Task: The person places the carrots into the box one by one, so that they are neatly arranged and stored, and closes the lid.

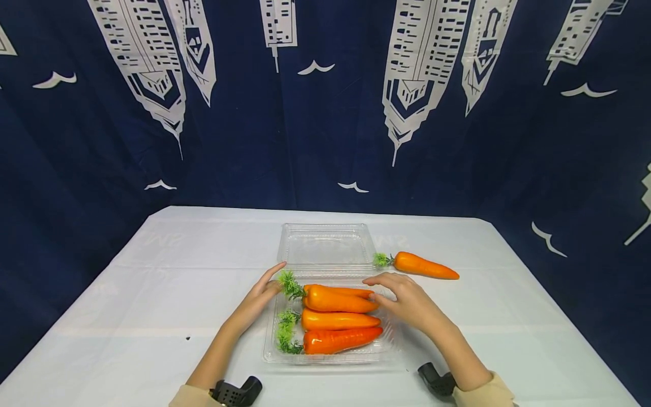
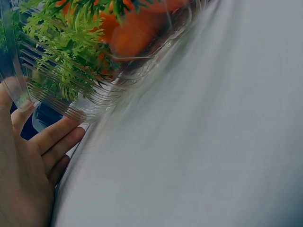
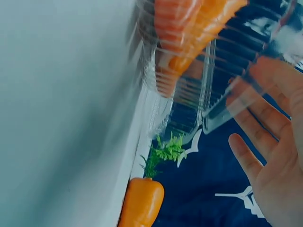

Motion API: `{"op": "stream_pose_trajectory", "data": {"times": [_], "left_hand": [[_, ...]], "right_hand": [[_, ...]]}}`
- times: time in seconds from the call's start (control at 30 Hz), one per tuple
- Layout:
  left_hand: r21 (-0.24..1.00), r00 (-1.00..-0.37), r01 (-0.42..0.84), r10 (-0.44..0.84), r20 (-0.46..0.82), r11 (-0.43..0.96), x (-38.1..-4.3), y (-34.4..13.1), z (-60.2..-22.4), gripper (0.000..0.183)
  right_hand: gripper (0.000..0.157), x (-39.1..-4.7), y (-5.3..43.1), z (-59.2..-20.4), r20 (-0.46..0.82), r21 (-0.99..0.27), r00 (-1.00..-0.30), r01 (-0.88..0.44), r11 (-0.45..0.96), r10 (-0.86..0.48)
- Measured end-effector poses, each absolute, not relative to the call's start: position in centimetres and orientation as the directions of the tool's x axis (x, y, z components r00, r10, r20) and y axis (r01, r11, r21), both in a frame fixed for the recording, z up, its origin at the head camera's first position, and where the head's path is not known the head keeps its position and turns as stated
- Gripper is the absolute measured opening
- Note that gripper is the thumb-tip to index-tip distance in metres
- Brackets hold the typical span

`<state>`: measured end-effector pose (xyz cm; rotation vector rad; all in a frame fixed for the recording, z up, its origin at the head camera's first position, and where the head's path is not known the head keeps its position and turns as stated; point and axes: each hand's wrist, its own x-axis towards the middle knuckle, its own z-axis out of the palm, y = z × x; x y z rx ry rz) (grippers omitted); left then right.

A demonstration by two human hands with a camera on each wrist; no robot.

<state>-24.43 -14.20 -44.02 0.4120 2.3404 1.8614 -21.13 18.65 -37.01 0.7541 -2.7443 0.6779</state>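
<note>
Both sleeves are cut off at the bottom edge. On the white counter, a clear plastic box holds four carrots, the farthest mostly hidden. The left hand and right hand flank it, fingers loosely spread, gripping nothing; contact is hard to tell. Beyond lie its clear lid and, rightward, a loose carrot.

Orange carrots (leafy tops leftward) lie in an open clear box, another carrot beside it.
</note>
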Motion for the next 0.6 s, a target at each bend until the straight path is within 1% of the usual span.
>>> {"op": "stream_pose_trajectory", "data": {"times": [0.33,0.6], "left_hand": [[0.969,-0.961,0.129,0.269,0.070,0.211,-24.3,-14.1,-44.0,0.045],[0.967,-0.958,0.139,0.275,0.077,0.212,-24.3,-14.1,-44.0,0.046]], "right_hand": [[0.023,-21.7,20.2,-36.7,0.437,-0.377,-0.823,-0.533,0.758,-0.362],[0.021,-22.5,22.0,-36.5,0.453,-0.441,-0.849,-0.477,0.760,-0.271]]}}
